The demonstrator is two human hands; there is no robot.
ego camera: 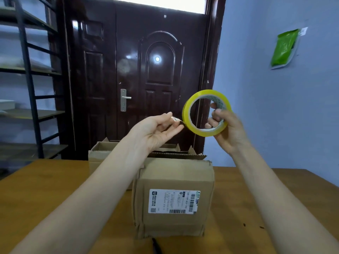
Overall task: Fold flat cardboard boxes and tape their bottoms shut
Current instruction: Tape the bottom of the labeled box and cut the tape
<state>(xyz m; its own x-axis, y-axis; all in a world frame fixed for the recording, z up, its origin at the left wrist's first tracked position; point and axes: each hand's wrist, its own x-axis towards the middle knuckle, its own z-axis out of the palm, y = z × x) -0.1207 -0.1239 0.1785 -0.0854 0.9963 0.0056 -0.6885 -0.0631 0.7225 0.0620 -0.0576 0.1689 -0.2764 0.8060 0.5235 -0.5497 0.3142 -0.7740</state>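
The right hand (pixel 225 129) is gripping the glossy yellow tape roll (pixel 206 112) through its core, raised above the matte cardboard box (pixel 174 197) on the near table (pixel 45 189), while the left hand (pixel 157 129) is pinching the thin free tape end (pixel 176 119), apparently to draw out a strip for the flaps.

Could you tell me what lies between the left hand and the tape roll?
Only a short peeled strip of tape, pinched by the left hand and running to the tape roll in the right hand, in the head view.
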